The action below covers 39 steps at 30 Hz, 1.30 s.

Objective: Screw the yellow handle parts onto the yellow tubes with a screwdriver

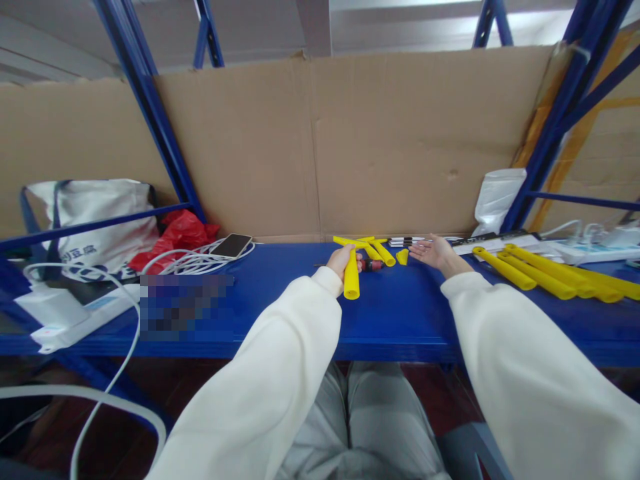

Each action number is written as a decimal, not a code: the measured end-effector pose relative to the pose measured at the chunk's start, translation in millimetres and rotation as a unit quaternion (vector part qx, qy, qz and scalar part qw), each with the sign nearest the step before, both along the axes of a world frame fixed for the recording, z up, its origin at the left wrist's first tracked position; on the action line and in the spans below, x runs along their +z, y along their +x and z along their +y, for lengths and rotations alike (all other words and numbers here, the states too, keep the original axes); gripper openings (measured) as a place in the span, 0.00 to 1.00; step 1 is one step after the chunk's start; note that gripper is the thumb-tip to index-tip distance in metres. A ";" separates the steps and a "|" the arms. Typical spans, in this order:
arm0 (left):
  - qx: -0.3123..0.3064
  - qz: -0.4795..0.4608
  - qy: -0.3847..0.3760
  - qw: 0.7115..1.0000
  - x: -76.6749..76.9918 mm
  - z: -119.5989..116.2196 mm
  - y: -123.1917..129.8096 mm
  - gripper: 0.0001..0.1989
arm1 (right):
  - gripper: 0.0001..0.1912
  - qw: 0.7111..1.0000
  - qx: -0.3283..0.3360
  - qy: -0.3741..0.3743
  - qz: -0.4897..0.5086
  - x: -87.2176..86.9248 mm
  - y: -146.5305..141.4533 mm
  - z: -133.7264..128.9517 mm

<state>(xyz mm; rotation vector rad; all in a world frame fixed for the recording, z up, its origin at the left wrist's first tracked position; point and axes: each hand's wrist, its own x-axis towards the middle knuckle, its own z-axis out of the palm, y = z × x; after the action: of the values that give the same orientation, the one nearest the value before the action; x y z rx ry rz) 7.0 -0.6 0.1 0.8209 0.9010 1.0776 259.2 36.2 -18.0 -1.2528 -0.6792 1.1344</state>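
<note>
The left hand (pixel 342 262) is wrapped around a yellow tube (pixel 352 285) over the blue counter (pixel 395 313), its holed end toward the person. The right hand (pixel 435 253) is loosely opened, just beside a small yellow piece (pixel 402 257). More yellow tubes (pixel 543 272) lie to the right. At far left, a white tote bag (pixel 107 223) reads "豆腐" (the preceding character shows only partly).

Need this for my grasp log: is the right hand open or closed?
Open: the right hand has its fingers extended, gripping nothing visible.
</note>
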 end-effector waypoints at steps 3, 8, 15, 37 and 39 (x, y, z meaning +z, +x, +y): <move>0.008 -0.001 0.002 1.000 -1.4 -0.3 0.7 0.07 | 0.22 1.000 -0.005 -0.005 -0.005 -0.5 0.6 -1.2; 0.038 0.018 0.016 0.999 -2.7 -1.3 1.0 0.05 | 0.23 0.998 0.007 0.001 -0.059 -2.7 6.7 -0.1; 0.089 0.080 0.042 0.992 -0.1 0.1 -0.6 0.07 | 0.12 0.974 -0.044 0.068 -0.213 3.3 -3.7 1.6; 0.175 0.103 0.051 0.978 -5.0 8.3 -5.2 0.20 | 0.04 0.748 0.211 0.206 -0.594 -5.7 -67.1 -15.4; 0.179 0.108 0.057 0.976 -5.6 9.2 -5.5 0.21 | 0.05 0.785 0.205 0.190 -0.553 -3.6 -66.5 -18.0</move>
<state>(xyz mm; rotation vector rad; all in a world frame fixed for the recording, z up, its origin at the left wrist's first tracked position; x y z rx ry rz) 1.5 8.6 -5.6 0.9034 1.2109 1.3822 192.7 18.2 -21.6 -1.3712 -2.0353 0.4099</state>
